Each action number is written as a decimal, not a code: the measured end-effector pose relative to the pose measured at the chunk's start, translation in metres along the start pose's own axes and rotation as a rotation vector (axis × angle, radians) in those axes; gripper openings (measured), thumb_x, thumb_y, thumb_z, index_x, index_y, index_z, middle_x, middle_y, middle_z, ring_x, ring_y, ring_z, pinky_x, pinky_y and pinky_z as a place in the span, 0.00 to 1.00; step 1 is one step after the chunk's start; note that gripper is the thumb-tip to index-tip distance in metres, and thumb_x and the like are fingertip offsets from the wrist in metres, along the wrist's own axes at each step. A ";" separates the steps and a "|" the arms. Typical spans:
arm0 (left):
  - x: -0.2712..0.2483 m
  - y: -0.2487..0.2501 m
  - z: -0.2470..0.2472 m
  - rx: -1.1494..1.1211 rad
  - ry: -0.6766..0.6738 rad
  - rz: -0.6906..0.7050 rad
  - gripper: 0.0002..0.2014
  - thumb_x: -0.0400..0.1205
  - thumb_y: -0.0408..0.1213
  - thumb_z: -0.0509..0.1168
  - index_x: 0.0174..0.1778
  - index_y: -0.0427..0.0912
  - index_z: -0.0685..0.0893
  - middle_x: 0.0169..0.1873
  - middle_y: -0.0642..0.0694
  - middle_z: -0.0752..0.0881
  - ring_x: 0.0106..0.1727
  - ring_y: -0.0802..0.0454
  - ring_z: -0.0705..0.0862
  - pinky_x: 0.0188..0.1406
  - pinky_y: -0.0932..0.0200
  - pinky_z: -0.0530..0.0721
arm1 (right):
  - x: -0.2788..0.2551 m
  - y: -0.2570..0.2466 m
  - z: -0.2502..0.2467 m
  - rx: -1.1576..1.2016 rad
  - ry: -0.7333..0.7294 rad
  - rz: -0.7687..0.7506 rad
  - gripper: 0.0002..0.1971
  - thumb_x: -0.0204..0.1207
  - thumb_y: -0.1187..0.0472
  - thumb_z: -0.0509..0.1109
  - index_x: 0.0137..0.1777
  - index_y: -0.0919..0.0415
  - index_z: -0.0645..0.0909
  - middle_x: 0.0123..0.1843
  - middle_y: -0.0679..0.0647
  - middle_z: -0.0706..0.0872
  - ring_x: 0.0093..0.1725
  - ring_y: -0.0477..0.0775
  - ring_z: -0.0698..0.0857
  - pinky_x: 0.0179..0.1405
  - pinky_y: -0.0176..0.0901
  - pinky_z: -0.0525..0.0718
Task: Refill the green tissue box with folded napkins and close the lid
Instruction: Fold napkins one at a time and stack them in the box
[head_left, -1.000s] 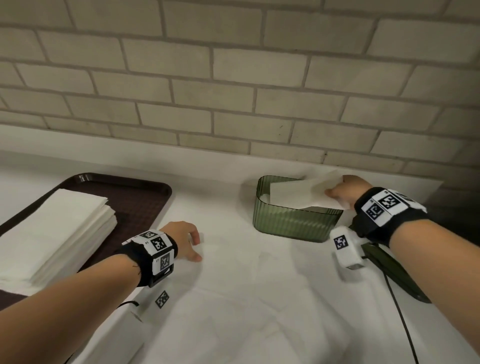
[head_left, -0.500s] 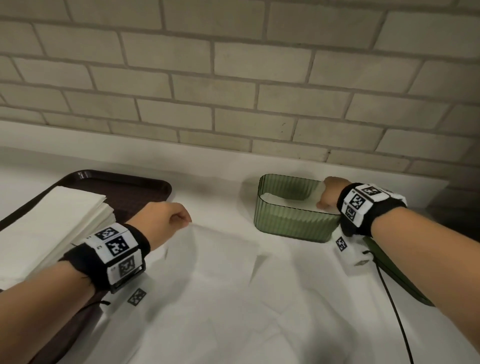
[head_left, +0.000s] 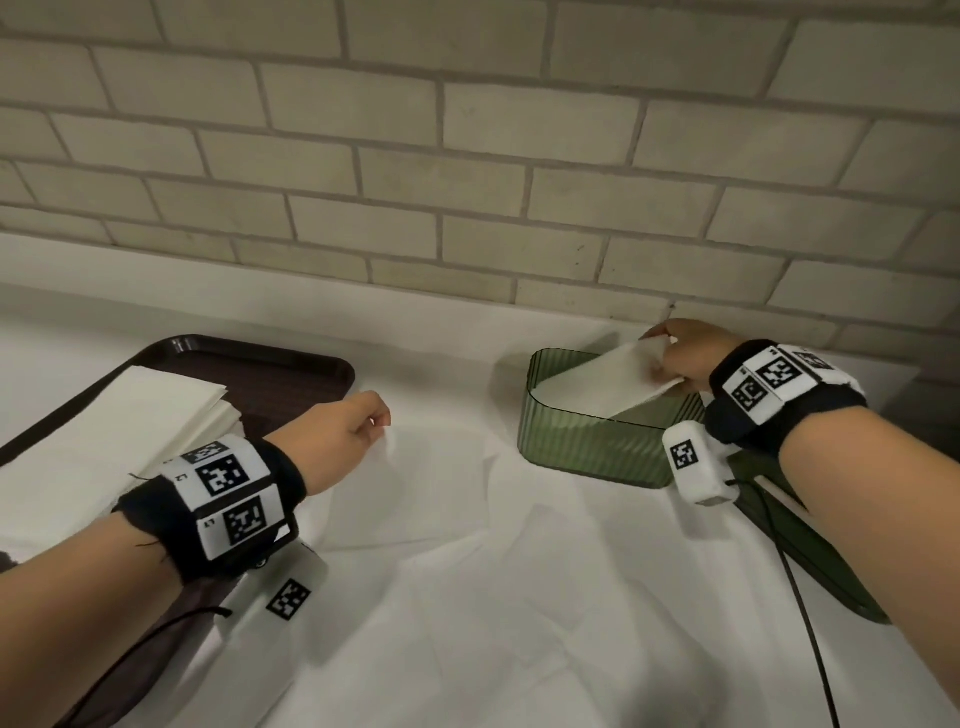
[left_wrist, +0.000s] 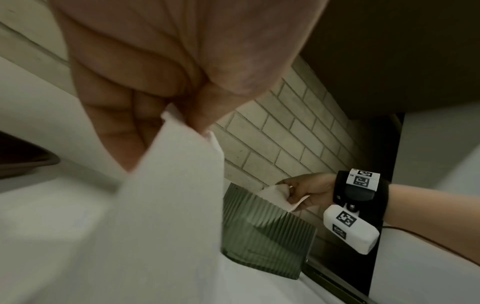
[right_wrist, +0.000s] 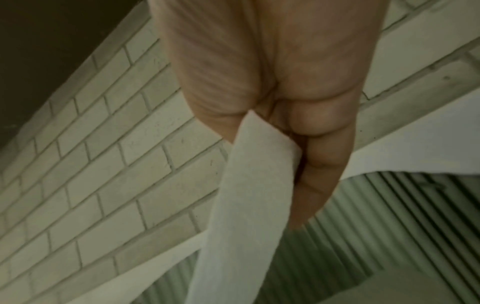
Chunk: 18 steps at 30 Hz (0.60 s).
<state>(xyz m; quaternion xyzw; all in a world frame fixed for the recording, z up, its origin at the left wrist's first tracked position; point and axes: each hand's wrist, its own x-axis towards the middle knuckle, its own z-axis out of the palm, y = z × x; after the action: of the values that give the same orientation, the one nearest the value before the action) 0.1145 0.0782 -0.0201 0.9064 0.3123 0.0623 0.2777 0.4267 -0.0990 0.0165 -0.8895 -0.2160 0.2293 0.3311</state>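
The green ribbed tissue box (head_left: 592, 447) stands open on the white counter near the brick wall. My right hand (head_left: 662, 353) pinches one end of a folded white napkin (head_left: 608, 382), which slants down into the box; the right wrist view shows the fingers (right_wrist: 319, 164) curled on the napkin (right_wrist: 249, 195) above the box's inside (right_wrist: 389, 236). My left hand (head_left: 382, 421) pinches the corner of another napkin (head_left: 421, 483) over the counter's middle, also seen in the left wrist view as napkin (left_wrist: 168, 195) beside the box (left_wrist: 265, 232). The dark green lid (head_left: 841, 587) lies under my right forearm.
A brown tray (head_left: 291, 374) at the left carries a stack of white napkins (head_left: 114, 431). The counter is covered with a wrinkled white sheet (head_left: 519, 597). A black cable (head_left: 810, 623) runs from my right wrist. The brick wall (head_left: 467, 208) stands close behind the box.
My right hand pushed its napkin down into the box, then raised one end again. My left hand left the counter, pinched a napkin and lifted it toward the middle.
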 end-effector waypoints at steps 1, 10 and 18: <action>0.000 0.001 0.000 0.006 -0.007 0.001 0.05 0.86 0.35 0.55 0.46 0.48 0.72 0.34 0.52 0.76 0.28 0.58 0.72 0.27 0.68 0.70 | 0.000 -0.001 -0.001 0.003 -0.003 -0.005 0.24 0.77 0.81 0.59 0.70 0.62 0.73 0.71 0.66 0.73 0.55 0.63 0.77 0.33 0.48 0.87; -0.011 0.018 -0.013 -0.254 -0.216 0.202 0.13 0.84 0.33 0.60 0.37 0.55 0.76 0.25 0.61 0.76 0.27 0.64 0.71 0.31 0.73 0.70 | -0.007 0.010 0.024 -0.689 0.112 -0.043 0.33 0.71 0.68 0.72 0.75 0.64 0.63 0.67 0.65 0.76 0.64 0.65 0.79 0.58 0.50 0.80; -0.028 0.056 -0.038 0.102 0.059 0.419 0.09 0.83 0.36 0.61 0.42 0.57 0.74 0.29 0.61 0.79 0.36 0.71 0.78 0.35 0.78 0.73 | -0.008 0.000 0.038 -0.953 -0.009 -0.295 0.22 0.75 0.64 0.69 0.70 0.58 0.75 0.64 0.58 0.78 0.64 0.61 0.78 0.59 0.45 0.79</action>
<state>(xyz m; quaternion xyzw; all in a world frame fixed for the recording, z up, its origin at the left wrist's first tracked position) 0.1111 0.0429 0.0439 0.9621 0.1276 0.1294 0.2033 0.3995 -0.0846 -0.0072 -0.9008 -0.4219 0.0596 -0.0841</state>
